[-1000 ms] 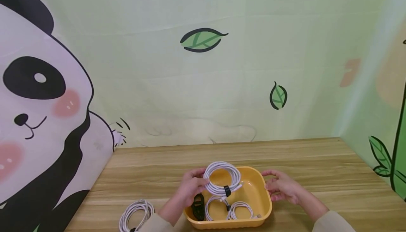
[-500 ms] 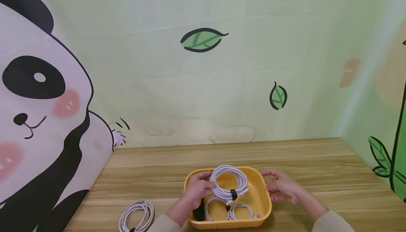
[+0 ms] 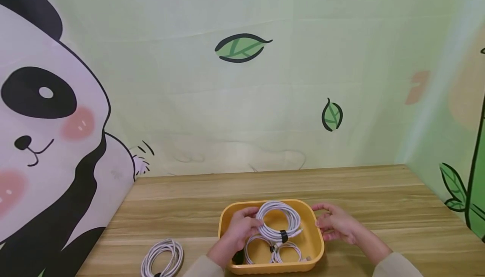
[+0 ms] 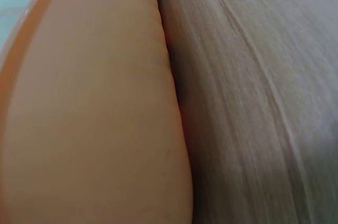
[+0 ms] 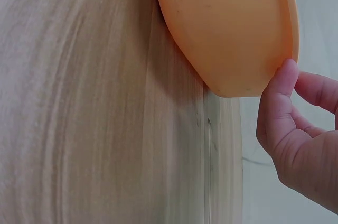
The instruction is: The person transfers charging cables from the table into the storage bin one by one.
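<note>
My left hand (image 3: 244, 229) pinches a thick coil of white cable (image 3: 295, 220), bound with a black strap, over the yellow plastic bin (image 3: 278, 268). Two smaller white cable coils, with one visible loop at the front right (image 3: 299, 251), lie in the bin below. A black object (image 3: 238, 257) at its left end is mostly covered by the left hand. My right hand (image 3: 337, 225) touches the bin's right end from outside; in the right wrist view its fingertip (image 5: 287, 73) is at the bin's rim. Only the bin's outer wall (image 4: 100, 108) and tabletop show in the left wrist view.
Another white cable coil (image 3: 178, 254) with a black strap lies on the wooden table (image 3: 189, 193) left of the bin, cut off by the lower frame edge. Behind the table hangs a green backdrop (image 3: 182, 83) printed with a panda and leaves.
My left hand has carried the strapped coil rightward and slightly down over the bin, covering more of the black object. My right hand stays at the bin's right end.
</note>
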### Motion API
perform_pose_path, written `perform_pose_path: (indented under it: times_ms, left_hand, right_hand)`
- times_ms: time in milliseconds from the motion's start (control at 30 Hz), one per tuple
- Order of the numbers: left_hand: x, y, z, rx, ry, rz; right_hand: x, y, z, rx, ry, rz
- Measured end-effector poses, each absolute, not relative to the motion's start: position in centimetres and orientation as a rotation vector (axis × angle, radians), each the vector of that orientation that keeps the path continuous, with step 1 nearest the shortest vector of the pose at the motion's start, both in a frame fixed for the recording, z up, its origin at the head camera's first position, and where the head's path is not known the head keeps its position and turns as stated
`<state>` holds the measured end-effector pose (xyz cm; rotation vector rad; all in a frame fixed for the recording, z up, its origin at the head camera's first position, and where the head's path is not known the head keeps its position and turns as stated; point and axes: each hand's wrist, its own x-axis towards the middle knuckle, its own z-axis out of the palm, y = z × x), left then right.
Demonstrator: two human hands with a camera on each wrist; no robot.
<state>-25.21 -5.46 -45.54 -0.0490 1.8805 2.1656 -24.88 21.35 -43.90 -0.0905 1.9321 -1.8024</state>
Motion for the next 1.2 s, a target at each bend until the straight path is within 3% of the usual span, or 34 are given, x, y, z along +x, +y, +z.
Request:
perform_pose_path:
  times_ms: [1200]
  left_hand:
    - [-25.8,-4.0,-46.0,-0.065,1.943,2.038]
  right_hand:
    - [-24.9,21.4,-44.2,-0.091,1.930,-1.808]
